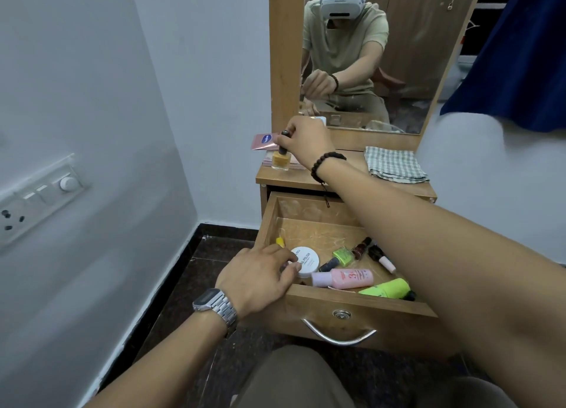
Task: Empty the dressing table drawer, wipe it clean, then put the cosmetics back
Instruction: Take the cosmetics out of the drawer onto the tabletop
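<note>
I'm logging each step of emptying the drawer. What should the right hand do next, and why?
Probably let go of the yellow polish bottle: the right hand pinches its cap while it stands on the tabletop, and cosmetics remain in the drawer.

Scratched wooden drawer [309, 221], shiny metal handle [338, 335], checked cloth [395, 164].

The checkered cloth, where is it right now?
In the head view, the checkered cloth lies folded at the right of the dressing table top, just below the mirror.
</note>
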